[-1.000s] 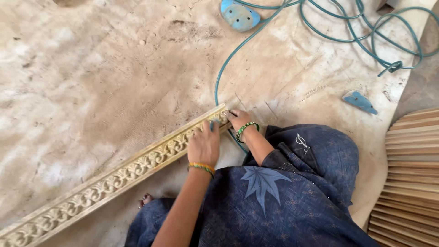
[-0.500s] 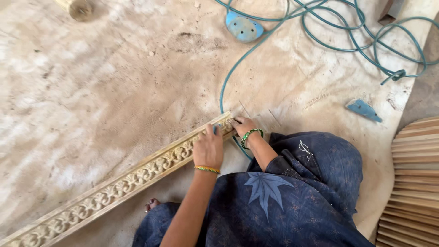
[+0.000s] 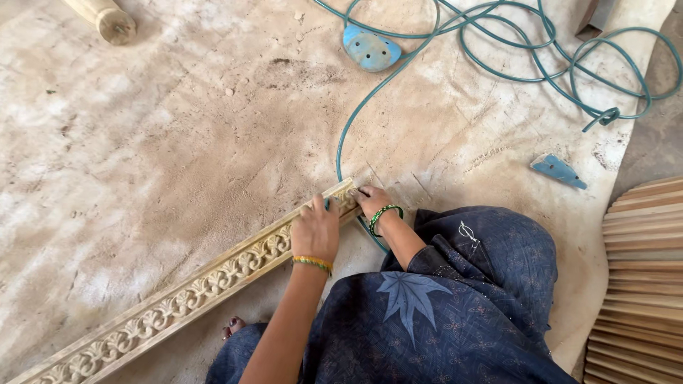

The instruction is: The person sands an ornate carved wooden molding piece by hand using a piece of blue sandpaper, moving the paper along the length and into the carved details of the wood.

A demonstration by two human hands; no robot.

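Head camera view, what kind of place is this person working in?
Likely a woodcarving workshop with work done on the floor. Both hands, left hand and right hand, rest on a long carved wooden moulding lying on the dusty floor, with a teal hose and stacked fluted wood nearby.

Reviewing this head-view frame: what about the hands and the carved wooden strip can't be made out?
- Head view: the left hand covers the carved wooden strip, hiding its palm and what it presses.
- Head view: the right hand sits at the strip's end; whether its fingertips hold anything is too small to tell.
- The strip's far end is cut off by the bottom-left edge.
- The green hose passes behind the hands, so its end is hidden.
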